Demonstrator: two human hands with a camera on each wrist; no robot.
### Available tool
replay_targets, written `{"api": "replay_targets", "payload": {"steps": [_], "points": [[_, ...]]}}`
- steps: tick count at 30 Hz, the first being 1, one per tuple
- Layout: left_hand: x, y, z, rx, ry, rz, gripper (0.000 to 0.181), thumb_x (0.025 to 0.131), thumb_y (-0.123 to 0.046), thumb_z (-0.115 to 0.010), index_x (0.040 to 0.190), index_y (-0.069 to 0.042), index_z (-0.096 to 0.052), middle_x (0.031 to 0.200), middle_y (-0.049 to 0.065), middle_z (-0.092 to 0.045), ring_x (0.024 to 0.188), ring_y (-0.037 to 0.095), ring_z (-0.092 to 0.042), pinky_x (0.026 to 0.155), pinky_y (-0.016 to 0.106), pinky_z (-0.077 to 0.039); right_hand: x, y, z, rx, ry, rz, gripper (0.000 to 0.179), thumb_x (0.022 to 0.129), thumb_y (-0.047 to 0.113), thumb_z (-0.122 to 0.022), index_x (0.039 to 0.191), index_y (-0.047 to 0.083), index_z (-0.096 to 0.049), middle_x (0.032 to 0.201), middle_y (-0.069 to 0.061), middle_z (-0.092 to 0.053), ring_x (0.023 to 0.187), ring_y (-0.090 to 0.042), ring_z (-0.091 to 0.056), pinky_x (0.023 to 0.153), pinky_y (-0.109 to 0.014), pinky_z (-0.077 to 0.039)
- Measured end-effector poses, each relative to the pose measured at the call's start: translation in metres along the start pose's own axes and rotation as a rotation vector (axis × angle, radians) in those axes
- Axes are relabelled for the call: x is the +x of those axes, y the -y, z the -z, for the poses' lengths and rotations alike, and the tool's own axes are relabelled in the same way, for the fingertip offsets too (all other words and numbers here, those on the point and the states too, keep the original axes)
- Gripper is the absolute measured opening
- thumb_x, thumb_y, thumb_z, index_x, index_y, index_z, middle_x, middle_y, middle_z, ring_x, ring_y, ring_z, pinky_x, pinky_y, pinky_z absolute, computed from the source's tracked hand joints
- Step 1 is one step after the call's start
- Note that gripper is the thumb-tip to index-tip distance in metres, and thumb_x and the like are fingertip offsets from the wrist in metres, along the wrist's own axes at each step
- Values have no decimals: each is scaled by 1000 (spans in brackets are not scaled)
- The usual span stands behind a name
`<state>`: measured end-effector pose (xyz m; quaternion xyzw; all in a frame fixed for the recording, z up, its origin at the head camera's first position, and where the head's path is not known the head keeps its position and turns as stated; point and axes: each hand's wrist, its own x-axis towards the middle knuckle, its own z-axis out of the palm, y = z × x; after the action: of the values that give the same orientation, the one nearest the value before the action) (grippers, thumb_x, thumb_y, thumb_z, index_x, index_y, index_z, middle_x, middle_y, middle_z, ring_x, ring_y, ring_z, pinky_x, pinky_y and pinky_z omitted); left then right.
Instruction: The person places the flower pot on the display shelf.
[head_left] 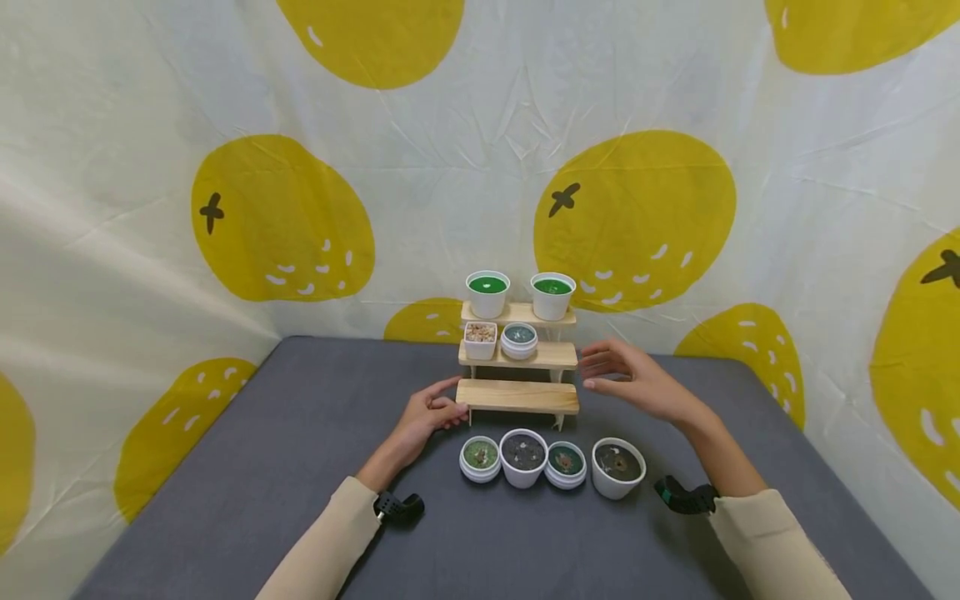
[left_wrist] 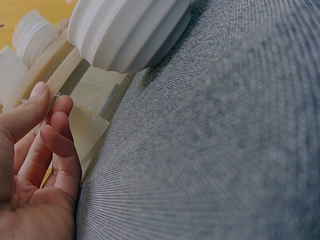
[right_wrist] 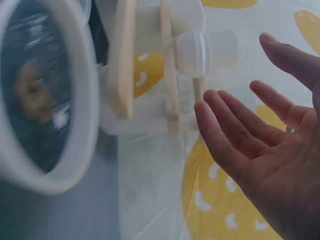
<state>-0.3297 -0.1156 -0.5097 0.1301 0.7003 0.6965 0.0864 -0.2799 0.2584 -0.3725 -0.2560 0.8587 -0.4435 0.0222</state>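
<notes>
A three-step wooden display stand [head_left: 517, 396] stands at the middle of the table, its lowest step bare. My left hand [head_left: 425, 421] grips the left end of that lowest step; in the left wrist view the thumb [left_wrist: 37, 92] lies at the board's edge with the other fingers curled below. To the right of the stand my right hand [head_left: 630, 379] hovers with fingers loosely spread, holding nothing. Two white cups with green tops [head_left: 487, 292] [head_left: 553, 293] sit on the top step. The middle step carries a square pot of pebbles [head_left: 480, 340] and a round ribbed pot [head_left: 519, 340].
In front of the stand, a row holds a ribbed pot with green filling [head_left: 480, 458], a dark-filled cup [head_left: 523, 458], a teal-filled pot [head_left: 566, 465] and a larger cup [head_left: 618, 468]. A grey cloth covers the table [head_left: 300, 467]. Behind hangs a fruit-print curtain [head_left: 450, 200].
</notes>
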Motion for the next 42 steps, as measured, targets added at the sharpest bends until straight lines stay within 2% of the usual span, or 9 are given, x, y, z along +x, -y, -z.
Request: {"api": "replay_targets", "payload": {"steps": [4,9,13,15,23,26,31,33,42], "points": [[0,1,-2,-1,-1,6,69,93,-17,-78,155,-11,-47,86,-4,-77,77,10,-66,69,23,-52,-18,-10,1,-12,1,-2,41,99,19,-71,135,5,-57,132,-18,-66,122,-39,-64,94,-29,-56],[1,0,-3,-7,1,10,69,93,-18,-78,155,-12,-48,86,-3,-77,76,10,-65,69,23,-52,-34,-20,4,-15,29,-1,37,97,16,-73,131,9,-61,128,-13,-69,117,-29,-68,95,-32,-56],[0,0,-2,-7,-11,12,66,93,-17,-78,153,-15,-50,85,-3,-77,75,10,-64,69,23,-52,-38,-28,7,-13,104,-14,38,96,18,-75,131,10,-62,130,-13,-68,117,-21,-68,95,-30,-56],[0,0,-2,-3,-18,17,65,93,-17,-78,152,-16,-51,85,-2,-77,74,10,-64,69,24,-52,-39,-32,9,-7,148,-26,39,96,18,-74,132,10,-61,132,-14,-67,119,-23,-68,96,-30,-55],[1,-3,0,20,-21,5,67,94,-17,-78,154,-12,-49,85,-2,-77,74,11,-63,69,24,-51,-39,-49,7,75,341,-96,50,95,14,-74,140,6,-55,141,-29,-59,131,-48,-57,101,-49,-53],[0,-2,0,23,-13,14,68,94,-17,-78,154,-12,-48,86,-2,-77,74,11,-62,69,24,-51,-39,-54,4,114,440,-112,58,93,13,-75,144,0,-50,145,-30,-56,135,-41,-56,100,-48,-51],[0,-1,-2,22,-15,15,68,94,-18,-78,154,-12,-48,86,-2,-77,74,10,-62,69,24,-51,-41,-61,3,165,570,-83,69,89,9,-79,148,-5,-45,150,-29,-49,136,-11,-53,104,-27,-46],[1,-1,-2,17,-18,11,67,93,-18,-78,154,-12,-49,86,-2,-77,74,10,-62,69,24,-51,-41,-64,4,189,597,-71,71,88,8,-81,148,-4,-45,151,-27,-48,134,-6,-52,105,-21,-43],[0,-3,-2,4,-26,38,64,93,-18,-78,152,-17,-52,86,-2,-77,74,12,-62,69,24,-51,-40,-79,3,362,712,-49,77,87,5,-81,152,-3,-41,151,-23,-50,130,-18,-57,104,-30,-49]]}}
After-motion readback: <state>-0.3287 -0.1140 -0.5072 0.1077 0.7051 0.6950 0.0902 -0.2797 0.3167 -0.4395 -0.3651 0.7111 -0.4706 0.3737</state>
